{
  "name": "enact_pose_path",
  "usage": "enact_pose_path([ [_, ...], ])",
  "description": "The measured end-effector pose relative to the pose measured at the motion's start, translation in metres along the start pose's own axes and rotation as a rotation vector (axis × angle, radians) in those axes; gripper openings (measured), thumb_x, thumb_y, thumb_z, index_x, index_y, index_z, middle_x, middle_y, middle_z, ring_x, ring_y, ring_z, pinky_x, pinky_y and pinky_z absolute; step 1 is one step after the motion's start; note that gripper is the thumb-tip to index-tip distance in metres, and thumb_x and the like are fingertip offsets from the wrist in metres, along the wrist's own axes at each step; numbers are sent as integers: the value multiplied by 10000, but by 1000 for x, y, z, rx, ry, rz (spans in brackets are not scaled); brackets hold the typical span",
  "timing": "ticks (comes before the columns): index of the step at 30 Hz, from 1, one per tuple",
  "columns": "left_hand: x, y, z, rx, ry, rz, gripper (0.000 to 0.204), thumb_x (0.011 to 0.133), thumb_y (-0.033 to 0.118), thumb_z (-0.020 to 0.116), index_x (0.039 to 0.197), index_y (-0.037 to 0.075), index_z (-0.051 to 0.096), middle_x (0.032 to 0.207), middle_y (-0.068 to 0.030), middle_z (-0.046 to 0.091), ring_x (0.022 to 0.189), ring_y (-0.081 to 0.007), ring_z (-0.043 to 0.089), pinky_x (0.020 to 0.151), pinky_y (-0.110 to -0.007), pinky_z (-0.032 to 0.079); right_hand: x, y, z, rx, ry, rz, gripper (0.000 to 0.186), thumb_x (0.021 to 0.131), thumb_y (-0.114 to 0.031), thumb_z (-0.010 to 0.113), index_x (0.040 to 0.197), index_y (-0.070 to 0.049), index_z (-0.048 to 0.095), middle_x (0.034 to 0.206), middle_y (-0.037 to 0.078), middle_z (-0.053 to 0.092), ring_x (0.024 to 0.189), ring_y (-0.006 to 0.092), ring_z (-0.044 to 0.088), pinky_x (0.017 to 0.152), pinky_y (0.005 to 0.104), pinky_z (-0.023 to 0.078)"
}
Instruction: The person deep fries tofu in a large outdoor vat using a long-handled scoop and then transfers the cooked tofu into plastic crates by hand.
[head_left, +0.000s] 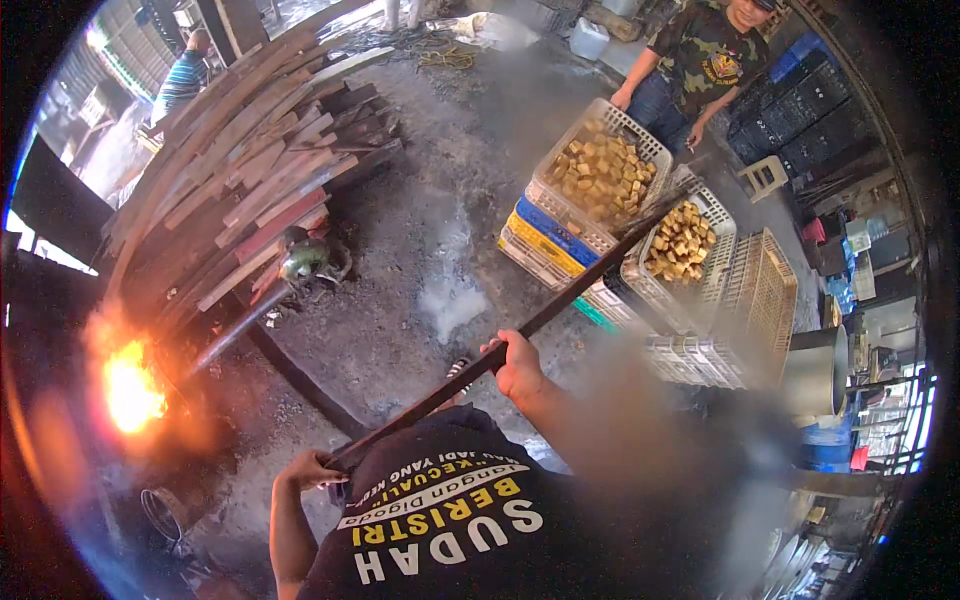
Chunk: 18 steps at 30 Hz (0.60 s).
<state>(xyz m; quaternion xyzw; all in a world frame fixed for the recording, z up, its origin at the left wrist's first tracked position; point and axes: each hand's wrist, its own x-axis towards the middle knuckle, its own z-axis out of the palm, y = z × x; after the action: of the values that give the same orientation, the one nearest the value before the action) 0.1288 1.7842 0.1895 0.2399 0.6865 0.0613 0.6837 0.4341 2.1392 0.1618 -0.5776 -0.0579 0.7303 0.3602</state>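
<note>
Grey floor [400, 350] lies far; left hand [308, 470] and right hand [520, 370] (farther out) curl closed around one long plank [570, 295].

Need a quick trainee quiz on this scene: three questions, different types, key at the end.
1. Multiple choice: The left hand and the right hand both hold the long dark plank. Which is nearer its end toward the crates?
A: left
B: right
C: both equally near

2. True or false: The fire burns off to the person's left.

3. Fill the gap: Two of the open crates are loaded with small yellow-brown ____.

Key:
1. B; the left is at the near end, by the person's body.
2. True.
3. Blocks.
</note>
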Motion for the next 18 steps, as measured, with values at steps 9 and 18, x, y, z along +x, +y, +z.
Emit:
enact_pose_path([
  [9,-51,-222,-46,-54,658,319,364,695,314,900,917,67,750,799,-84,731,703,-218,689,668,-363,532,-99,157,46,150,-220,144,247,935,-280,624,824,-101,495,747,61,522,767,263,578,815,480,518],
  [18,-212,-495,3,287,1408,241,190,658,162,792,802,102,685,766,-110,681,738,-334,694,655,-412,544,-235,414,126,77,-563,325,256,864,-318,687,795,-125,533,668,57,532,676,272,551,790,479,477],
])
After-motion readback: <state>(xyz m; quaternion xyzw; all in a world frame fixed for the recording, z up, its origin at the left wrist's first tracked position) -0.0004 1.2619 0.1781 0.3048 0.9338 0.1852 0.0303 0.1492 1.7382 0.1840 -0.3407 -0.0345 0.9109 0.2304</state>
